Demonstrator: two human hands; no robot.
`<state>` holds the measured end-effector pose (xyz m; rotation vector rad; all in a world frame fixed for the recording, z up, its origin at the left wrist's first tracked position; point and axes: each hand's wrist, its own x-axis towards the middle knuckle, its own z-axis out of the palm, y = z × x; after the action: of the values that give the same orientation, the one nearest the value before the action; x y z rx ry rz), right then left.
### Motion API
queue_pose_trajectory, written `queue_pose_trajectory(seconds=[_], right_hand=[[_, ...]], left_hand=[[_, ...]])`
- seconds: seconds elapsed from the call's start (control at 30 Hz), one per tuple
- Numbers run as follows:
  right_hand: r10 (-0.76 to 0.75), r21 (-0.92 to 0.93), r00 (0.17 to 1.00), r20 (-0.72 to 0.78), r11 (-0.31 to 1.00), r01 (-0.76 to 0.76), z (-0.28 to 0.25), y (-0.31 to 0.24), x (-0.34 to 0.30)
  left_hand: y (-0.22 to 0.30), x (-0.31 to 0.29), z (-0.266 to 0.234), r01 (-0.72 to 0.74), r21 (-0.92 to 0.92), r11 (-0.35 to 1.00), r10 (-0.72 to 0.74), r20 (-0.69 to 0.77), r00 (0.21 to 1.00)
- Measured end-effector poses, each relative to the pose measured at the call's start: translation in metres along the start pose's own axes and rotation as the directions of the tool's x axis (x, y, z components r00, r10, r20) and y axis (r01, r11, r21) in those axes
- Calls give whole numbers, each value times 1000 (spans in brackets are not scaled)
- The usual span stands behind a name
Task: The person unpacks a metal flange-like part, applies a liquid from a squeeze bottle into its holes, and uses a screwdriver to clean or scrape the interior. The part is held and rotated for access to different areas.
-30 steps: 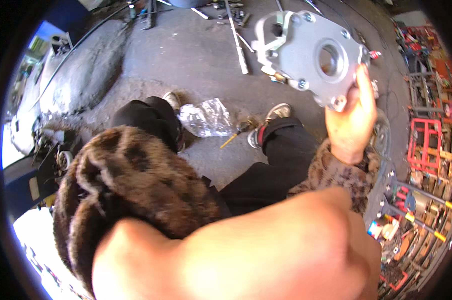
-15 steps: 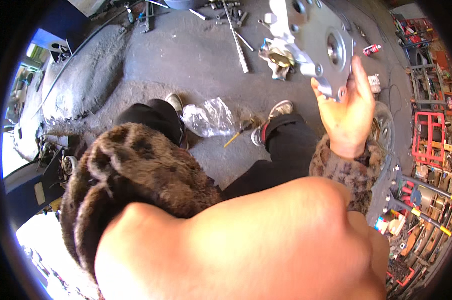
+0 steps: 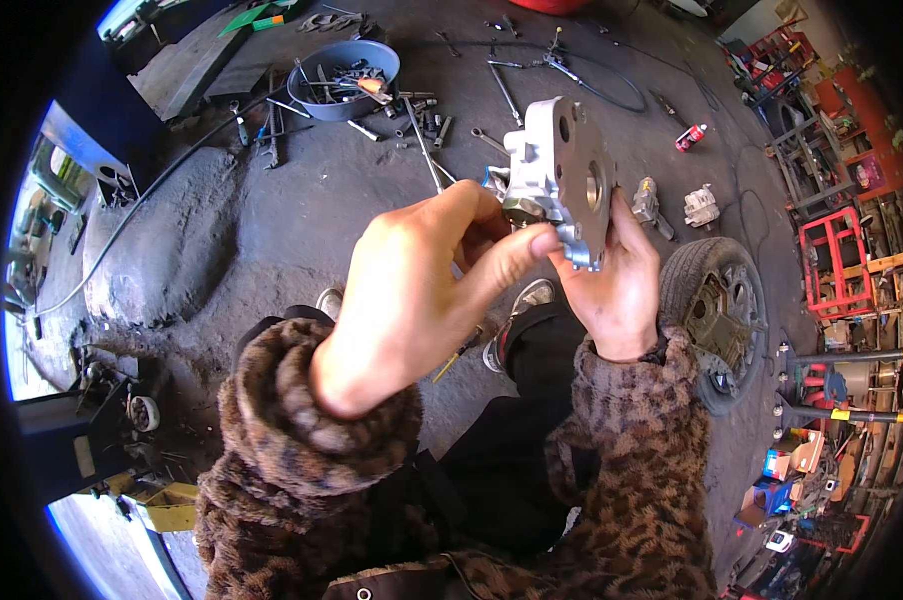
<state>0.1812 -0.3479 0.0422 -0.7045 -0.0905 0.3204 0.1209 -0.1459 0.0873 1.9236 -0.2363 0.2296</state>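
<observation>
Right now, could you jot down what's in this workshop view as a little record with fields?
setting: workshop with a grey concrete floor
right hand: holds a pale metal casting from below
left hand: fingers pinch at the casting's lower edge
clothing: leopard-print fleece sleeves, dark trousers
on the floor: grey bowl of tools, loose wrenches, a red spray can, a wheel with tyre
right side: red metal racks

Matt cast-metal housing [image 3: 562, 175], fuzzy leopard-print sleeves [image 3: 312, 440], rough grey concrete floor [image 3: 302, 200].
</observation>
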Motion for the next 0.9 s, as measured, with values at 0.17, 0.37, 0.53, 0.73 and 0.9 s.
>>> queue_pose_trajectory(seconds=[0.17,0.37,0.53,0.73,0.9], right_hand=[[-118,47,993,28,992,116,12,3,-3],[-212,-110,962,170,966,233,15,3,-6],[-254,-167,961,110,948,270,14,2,-8],[-375,-307,915,149,862,403,17,-2,-13],[-479,-420,875,69,782,461,17,-1,-16]], left_hand=[[-6,1,16,-109,249,962,167,-224,960],[-17,1,15,-197,258,946,272,-296,916],[-28,3,11,-135,-3,991,131,-224,966],[-38,9,7,64,-449,891,-61,21,998],[-40,6,-1,177,-607,775,-43,229,972]])
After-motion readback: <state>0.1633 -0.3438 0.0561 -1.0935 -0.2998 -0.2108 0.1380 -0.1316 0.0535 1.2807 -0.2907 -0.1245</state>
